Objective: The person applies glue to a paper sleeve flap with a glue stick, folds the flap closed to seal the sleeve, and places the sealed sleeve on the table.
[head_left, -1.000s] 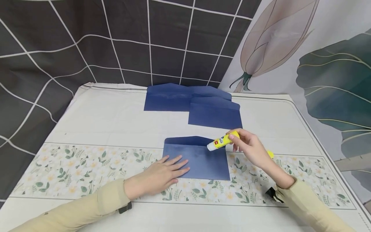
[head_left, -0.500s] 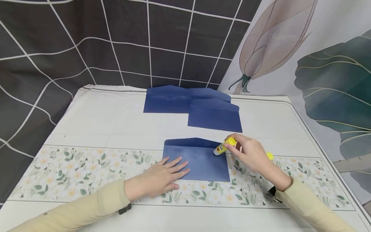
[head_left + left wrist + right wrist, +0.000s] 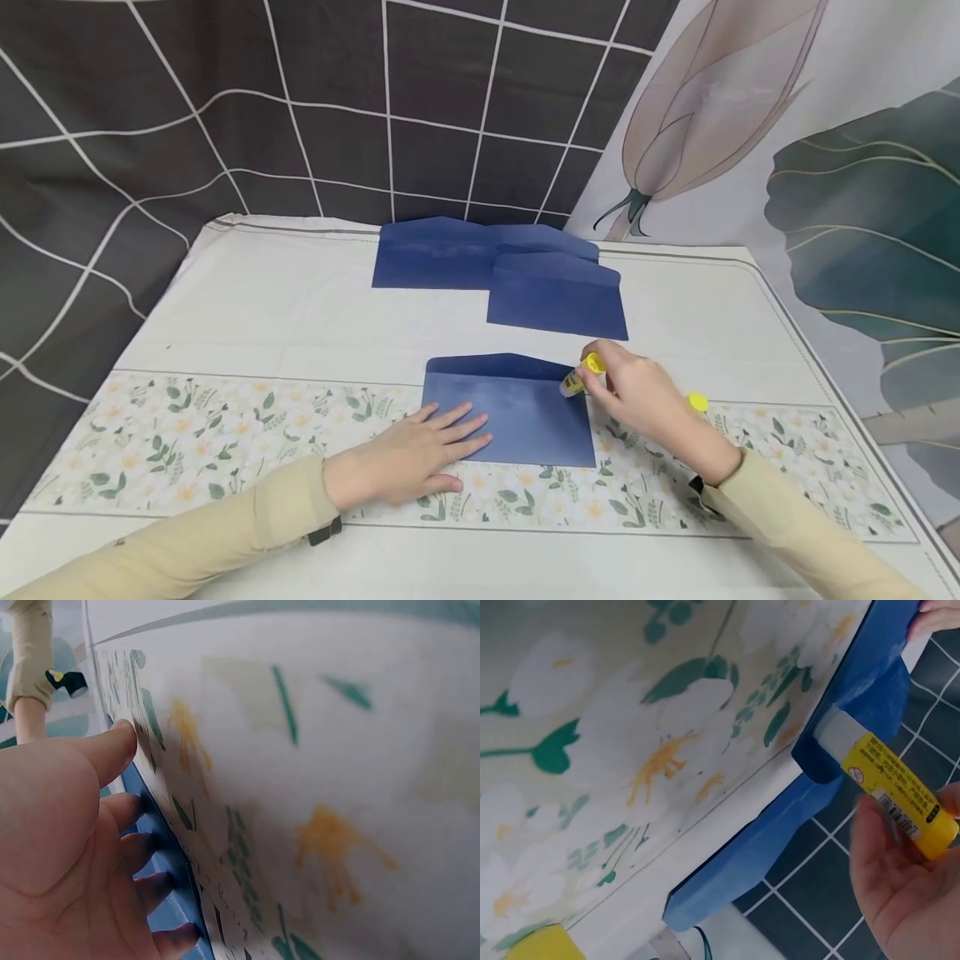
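A blue envelope (image 3: 517, 421) lies flap up in front of me, its pointed flap (image 3: 495, 364) opened away from me. My left hand (image 3: 420, 454) rests flat on its left part with the fingers spread; in the left wrist view the fingertips (image 3: 154, 889) press on the blue paper. My right hand (image 3: 637, 392) grips a yellow glue stick (image 3: 576, 380) by its base end. The glue stick slants, and its white tip (image 3: 838, 733) is right at the envelope's right side, just below the flap fold.
Several more blue envelopes (image 3: 557, 292) lie overlapping at the back of the table with flaps open. A yellow cap (image 3: 697, 402) stands right of my right hand on the floral tablecloth (image 3: 225, 433). A dark checked curtain (image 3: 322, 108) hangs behind the table.
My right hand has brought the glue stick down from above the envelope to its right edge, tilting it steeper, and then moved slightly right. The left hand has stayed in place.
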`<state>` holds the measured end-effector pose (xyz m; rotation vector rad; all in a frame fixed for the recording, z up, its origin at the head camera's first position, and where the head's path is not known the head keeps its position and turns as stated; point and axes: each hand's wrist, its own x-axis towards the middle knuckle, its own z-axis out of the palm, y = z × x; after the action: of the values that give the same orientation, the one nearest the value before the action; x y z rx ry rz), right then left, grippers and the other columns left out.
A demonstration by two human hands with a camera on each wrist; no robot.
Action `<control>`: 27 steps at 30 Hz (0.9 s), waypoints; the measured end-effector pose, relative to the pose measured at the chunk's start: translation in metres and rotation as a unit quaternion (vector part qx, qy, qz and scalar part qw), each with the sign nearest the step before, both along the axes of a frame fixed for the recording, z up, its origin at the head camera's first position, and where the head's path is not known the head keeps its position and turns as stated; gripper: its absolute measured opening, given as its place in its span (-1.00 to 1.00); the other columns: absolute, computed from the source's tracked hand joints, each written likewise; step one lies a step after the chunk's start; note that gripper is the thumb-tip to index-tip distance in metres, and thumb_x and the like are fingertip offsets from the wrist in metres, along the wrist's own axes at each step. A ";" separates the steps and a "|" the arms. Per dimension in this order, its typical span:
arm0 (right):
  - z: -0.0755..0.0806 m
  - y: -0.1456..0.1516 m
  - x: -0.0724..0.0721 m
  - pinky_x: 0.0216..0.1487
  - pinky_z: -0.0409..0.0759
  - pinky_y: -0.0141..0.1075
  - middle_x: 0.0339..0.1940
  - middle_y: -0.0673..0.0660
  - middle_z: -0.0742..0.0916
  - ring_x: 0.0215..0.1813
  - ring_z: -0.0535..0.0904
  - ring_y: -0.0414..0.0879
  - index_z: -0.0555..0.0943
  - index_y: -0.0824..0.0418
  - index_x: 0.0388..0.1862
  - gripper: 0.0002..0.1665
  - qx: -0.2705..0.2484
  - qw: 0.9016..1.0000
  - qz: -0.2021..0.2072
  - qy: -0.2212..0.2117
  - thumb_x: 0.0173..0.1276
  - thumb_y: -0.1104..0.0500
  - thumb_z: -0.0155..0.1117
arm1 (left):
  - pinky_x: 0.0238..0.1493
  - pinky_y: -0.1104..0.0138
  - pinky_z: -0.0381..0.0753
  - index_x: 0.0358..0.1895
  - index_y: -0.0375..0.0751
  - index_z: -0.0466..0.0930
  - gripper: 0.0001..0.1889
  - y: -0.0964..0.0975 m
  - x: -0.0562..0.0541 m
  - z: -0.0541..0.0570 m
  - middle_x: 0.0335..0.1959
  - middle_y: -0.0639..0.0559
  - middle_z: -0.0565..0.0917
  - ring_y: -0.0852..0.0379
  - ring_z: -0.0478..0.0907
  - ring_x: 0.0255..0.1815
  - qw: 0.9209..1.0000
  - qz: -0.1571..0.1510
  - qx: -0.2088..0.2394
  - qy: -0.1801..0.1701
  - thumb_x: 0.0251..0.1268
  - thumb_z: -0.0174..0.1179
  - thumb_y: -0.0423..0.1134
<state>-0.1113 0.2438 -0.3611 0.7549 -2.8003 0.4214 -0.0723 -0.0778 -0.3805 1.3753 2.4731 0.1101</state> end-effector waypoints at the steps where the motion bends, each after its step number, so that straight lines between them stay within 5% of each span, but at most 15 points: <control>1: 0.000 -0.001 -0.001 -0.63 0.30 -0.48 -0.47 -0.01 0.61 -0.63 0.32 -0.36 0.49 0.20 -0.11 -0.73 0.005 1.000 0.003 -0.007 0.35 0.06 0.23 | 0.49 -0.09 0.07 0.52 0.00 0.07 -0.35 0.000 0.000 0.000 0.57 0.00 0.02 -0.04 -0.08 0.58 1.000 0.001 -0.001 0.000 0.45 -0.13 0.13; 8: -0.003 -0.001 -0.001 -0.56 0.49 -0.44 -0.54 -0.02 0.69 -0.54 0.60 -0.23 0.40 0.20 -0.09 -0.66 0.009 0.999 0.016 -0.036 0.32 0.08 0.30 | 0.49 -0.09 0.05 0.52 -0.01 0.07 -0.34 0.000 0.001 0.000 0.57 0.00 0.01 -0.04 -0.09 0.59 1.000 0.005 0.000 -0.003 0.44 -0.12 0.13; 16: -0.002 0.004 -0.002 -0.65 0.36 -0.49 -0.64 -0.10 0.63 -0.69 0.38 -0.41 0.39 0.20 -0.15 -0.75 -0.004 0.998 0.013 -0.063 0.36 0.13 0.23 | 0.49 -0.09 0.07 0.52 0.00 0.07 -0.34 0.001 0.000 -0.001 0.57 0.01 0.01 -0.03 -0.09 0.59 1.000 0.005 0.004 -0.008 0.44 -0.11 0.14; 23: 0.001 0.006 -0.001 -0.69 0.24 -0.48 -0.79 -0.16 0.41 -0.76 0.20 -0.37 0.40 0.20 -0.14 -0.73 0.008 0.998 0.026 -0.049 0.34 0.13 0.26 | 0.47 -0.12 0.07 0.51 -0.01 0.09 -0.33 0.001 0.000 -0.001 0.56 0.00 0.03 -0.05 -0.06 0.58 1.000 0.010 0.015 -0.018 0.43 -0.11 0.17; 27: -0.002 0.004 0.001 -0.67 0.29 -0.52 -0.72 -0.13 0.51 -0.73 0.28 -0.40 0.39 0.20 -0.13 -0.71 -0.009 0.998 0.046 -0.042 0.30 0.17 0.29 | 0.47 -0.13 0.06 0.51 0.00 0.10 -0.30 0.001 -0.001 -0.002 0.57 -0.01 0.03 -0.05 -0.07 0.58 0.999 0.013 0.017 -0.023 0.40 -0.07 0.19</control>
<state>-0.1104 0.2473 -0.3633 0.8851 -2.8431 0.5038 -0.0728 -0.0772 -0.3822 1.3387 2.4628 0.1895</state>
